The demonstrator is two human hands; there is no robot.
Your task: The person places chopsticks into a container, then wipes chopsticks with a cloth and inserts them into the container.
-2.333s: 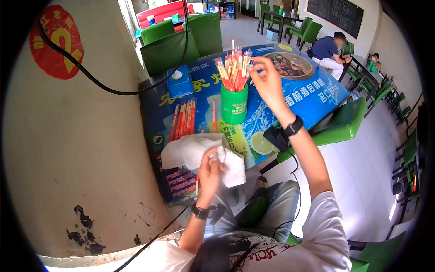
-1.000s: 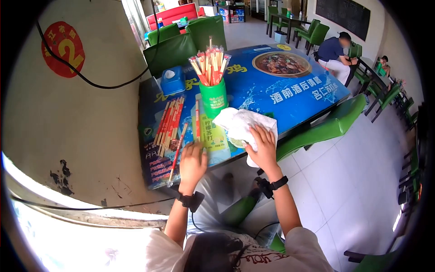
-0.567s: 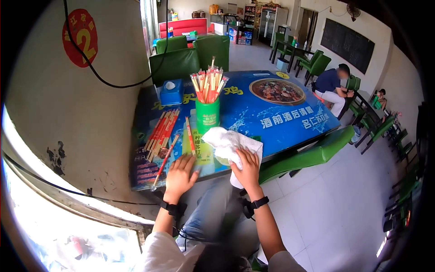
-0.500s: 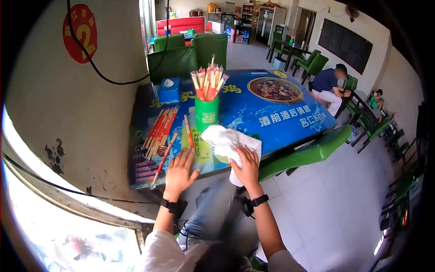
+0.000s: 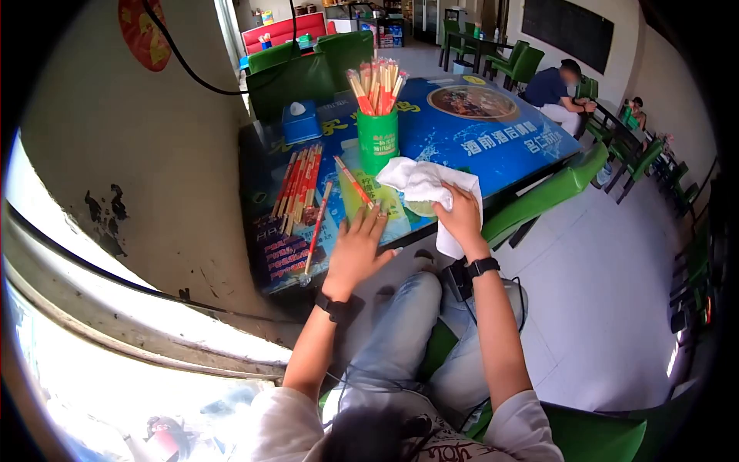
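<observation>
Black bands (image 5: 331, 309) circle my two wrists, low in the frame. Just beyond, near the middle, my left hand (image 5: 356, 250) lies palm down at the table's edge, fingers fanned wide, thumb pointing right, fingertips near the lower end of a wrapped chopstick packet (image 5: 354, 182). Right of centre, my right hand (image 5: 463, 215) bends over a rumpled white cloth (image 5: 419, 178) that lies on the blue tabletop (image 5: 433, 135) and hangs past its edge; I cannot tell whether my fingers pinch it or only press. Left of my left hand, a slanting packet (image 5: 318, 231) reaches the near edge, and beyond it lies a cluster of red-wrapped packets (image 5: 302, 185). Past the cloth, at the upper middle, a green cup (image 5: 378, 146) stands upright, crowded with wrapped chopsticks (image 5: 377, 88). Left of it, a blue box (image 5: 301, 127) shows white tissue (image 5: 297, 109) on top. Farthest, at the upper right, sits a person (image 5: 550, 90).
</observation>
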